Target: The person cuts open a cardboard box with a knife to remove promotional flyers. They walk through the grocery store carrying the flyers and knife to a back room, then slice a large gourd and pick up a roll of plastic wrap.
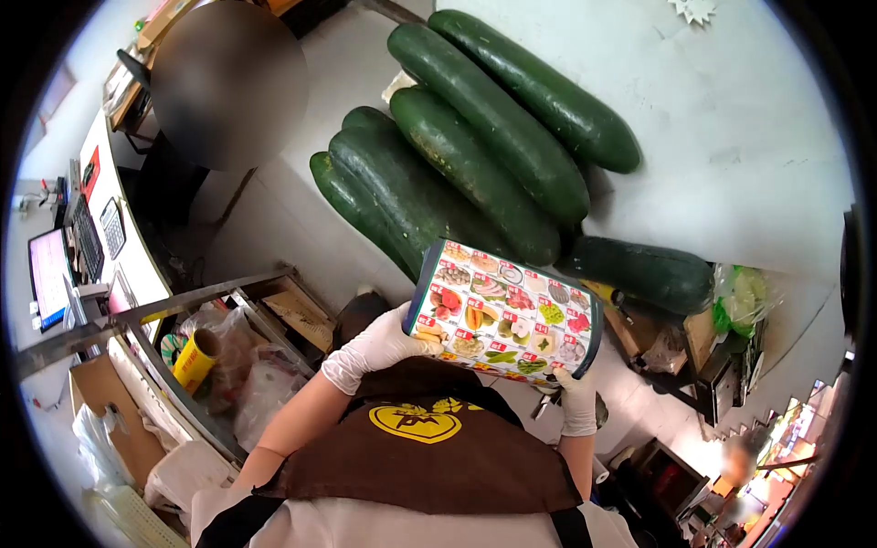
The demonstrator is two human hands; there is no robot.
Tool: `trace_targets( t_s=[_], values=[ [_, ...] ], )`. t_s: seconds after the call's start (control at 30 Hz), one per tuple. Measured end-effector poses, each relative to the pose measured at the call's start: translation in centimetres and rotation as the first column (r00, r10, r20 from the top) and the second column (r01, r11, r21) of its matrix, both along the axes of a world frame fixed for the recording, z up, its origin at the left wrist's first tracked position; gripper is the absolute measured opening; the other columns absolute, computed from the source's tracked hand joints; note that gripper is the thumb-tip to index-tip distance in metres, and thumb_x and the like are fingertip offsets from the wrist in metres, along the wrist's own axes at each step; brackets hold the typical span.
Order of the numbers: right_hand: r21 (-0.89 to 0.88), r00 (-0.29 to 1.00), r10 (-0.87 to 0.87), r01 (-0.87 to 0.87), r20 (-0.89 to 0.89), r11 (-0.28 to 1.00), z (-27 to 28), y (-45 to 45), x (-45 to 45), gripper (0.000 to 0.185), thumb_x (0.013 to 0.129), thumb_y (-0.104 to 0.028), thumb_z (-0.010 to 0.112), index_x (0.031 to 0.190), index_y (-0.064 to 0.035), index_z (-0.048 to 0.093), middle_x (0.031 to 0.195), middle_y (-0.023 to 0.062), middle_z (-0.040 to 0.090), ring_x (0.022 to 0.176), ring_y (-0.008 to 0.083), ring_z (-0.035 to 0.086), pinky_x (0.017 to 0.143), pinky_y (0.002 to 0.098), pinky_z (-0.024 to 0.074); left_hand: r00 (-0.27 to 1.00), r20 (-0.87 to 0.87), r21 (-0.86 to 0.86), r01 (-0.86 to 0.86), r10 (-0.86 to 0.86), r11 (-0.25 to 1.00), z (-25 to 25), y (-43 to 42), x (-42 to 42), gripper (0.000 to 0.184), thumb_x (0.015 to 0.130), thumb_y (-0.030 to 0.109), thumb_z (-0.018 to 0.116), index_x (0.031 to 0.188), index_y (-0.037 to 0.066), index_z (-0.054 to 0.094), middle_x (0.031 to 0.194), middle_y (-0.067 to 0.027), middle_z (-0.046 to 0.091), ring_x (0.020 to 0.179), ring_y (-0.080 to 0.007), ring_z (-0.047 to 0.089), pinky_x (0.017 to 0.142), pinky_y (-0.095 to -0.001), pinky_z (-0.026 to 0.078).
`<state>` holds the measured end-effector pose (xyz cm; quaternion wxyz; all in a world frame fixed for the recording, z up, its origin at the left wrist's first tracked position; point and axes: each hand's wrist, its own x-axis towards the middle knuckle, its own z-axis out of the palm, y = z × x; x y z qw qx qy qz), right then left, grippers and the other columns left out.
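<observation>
Both my hands wear white gloves and hold a wide container point(502, 310) in front of my brown apron. Its side is printed with rows of small fruit and food pictures, and its two ends have dark rims. My left hand point(388, 345) grips the left end, fingers along the lower edge. At the lower right corner, my right hand point(575, 397) is closed on the other end. Just beyond the container lie several long dark green gourds point(493, 119), side by side. A shorter dark gourd point(644, 269) lies to the right of it.
On the left are a desk point(137, 247) with a keyboard and screen, and a metal-framed bin of plastic bags with a yellow roll point(195, 361). Green produce in plastic point(744, 297) sits at the right. A blurred person point(228, 87) is at the upper left.
</observation>
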<state>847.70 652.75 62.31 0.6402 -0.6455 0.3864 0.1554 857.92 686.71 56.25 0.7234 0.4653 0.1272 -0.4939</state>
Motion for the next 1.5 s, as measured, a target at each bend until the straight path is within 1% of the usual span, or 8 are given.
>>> trace_targets(
  t_s=[0.43,0.67,0.8,0.87,1.13,1.2,1.4,1.5],
  values=[
    [0.091,0.981,-0.151,0.163,-0.125,0.982,-5.7,0.8,-7.3,0.054,0.073,-0.015,0.074,0.118,0.0034,0.050,0.111,0.0078,0.059,0.099,0.0166,0.056,0.089,0.0314,0.0428,0.978,-0.055,0.117,0.207,-0.202,0.971,-6.0,-2.3,-3.8,0.064,0.070,0.018,0.078,0.121,-0.003,0.046,0.110,-0.0089,0.060,0.100,-0.0127,0.054,0.091,-0.0288,0.041],
    [0.175,0.989,-0.136,0.144,-0.054,0.974,-2.6,0.3,-5.6,0.051,0.074,-0.016,0.072,0.116,0.0041,0.050,0.106,0.0073,0.061,0.090,0.0165,0.058,0.081,0.0311,0.0469,0.971,0.042,0.222,0.221,-0.235,0.950,1.1,-3.0,-0.5,0.061,0.070,0.015,0.078,0.120,-0.003,0.046,0.109,-0.0075,0.060,0.099,-0.0123,0.054,0.091,-0.0291,0.042],
    [0.273,0.985,-0.137,0.160,-0.101,0.948,-4.2,0.0,-6.1,0.046,0.077,-0.011,0.069,0.116,0.0037,0.051,0.106,0.0072,0.060,0.093,0.0158,0.056,0.084,0.0306,0.0448,0.971,0.024,0.243,0.226,-0.239,0.943,1.3,-3.3,-0.5,0.059,0.070,0.013,0.078,0.118,-0.003,0.048,0.108,-0.0068,0.060,0.097,-0.0119,0.054,0.088,-0.0285,0.044],
    [0.426,0.944,-0.260,0.325,-0.205,0.844,-4.9,0.7,-5.7,0.046,0.077,-0.010,0.069,0.117,0.0026,0.050,0.108,0.0081,0.060,0.099,0.0159,0.055,0.088,0.0303,0.0425,0.973,-0.012,0.308,0.224,-0.232,0.925,1.6,-3.5,-0.4,0.055,0.070,0.013,0.077,0.115,-0.003,0.051,0.105,-0.0061,0.061,0.094,-0.0116,0.055,0.086,-0.0280,0.045],
    [0.493,0.920,-0.331,0.393,-0.211,0.777,-10.0,1.7,-9.1,0.045,0.079,-0.007,0.066,0.120,0.0019,0.048,0.114,0.0081,0.058,0.104,0.0180,0.054,0.094,0.0315,0.0397,0.888,-0.034,0.397,0.433,-0.459,0.809,-1.6,-5.5,2.3,0.054,0.069,0.014,0.077,0.114,-0.004,0.053,0.104,-0.0080,0.063,0.094,-0.0124,0.056,0.087,-0.0288,0.044],
    [0.531,0.909,-0.395,0.403,-0.134,0.746,-14.0,1.1,-7.6,0.047,0.080,-0.008,0.067,0.120,0.0030,0.048,0.114,0.0091,0.058,0.104,0.0186,0.054,0.095,0.0323,0.0396,0.854,-0.010,0.398,0.481,-0.520,0.781,-4.3,-8.0,5.8,0.055,0.069,0.015,0.076,0.114,-0.005,0.052,0.104,-0.0089,0.063,0.095,-0.0131,0.057,0.087,-0.0287,0.044],
    [0.545,0.817,-0.554,0.541,-0.160,0.641,-35.1,-3.5,-3.9,0.039,0.082,-0.009,0.066,0.118,-0.0024,0.052,0.114,0.0073,0.057,0.104,0.0177,0.055,0.092,0.0342,0.0417,0.863,0.062,0.474,0.416,-0.501,0.776,-26.8,-14.7,11.4,0.045,0.072,0.009,0.071,0.112,-0.002,0.054,0.102,-0.0093,0.063,0.091,-0.0147,0.058,0.082,-0.0286,0.045],
    [0.495,0.785,-0.562,0.609,-0.263,0.620,-37.2,-4.1,-2.8,0.044,0.075,-0.009,0.073,0.114,0.0001,0.054,0.110,0.0068,0.060,0.100,0.0153,0.056,0.090,0.0295,0.0411,0.881,-0.082,0.516,0.438,-0.466,0.736,-31.2,-15.2,11.9,0.046,0.072,0.012,0.073,0.112,-0.001,0.056,0.103,-0.0092,0.063,0.089,-0.0154,0.059,0.081,-0.0282,0.046]
  ],
)
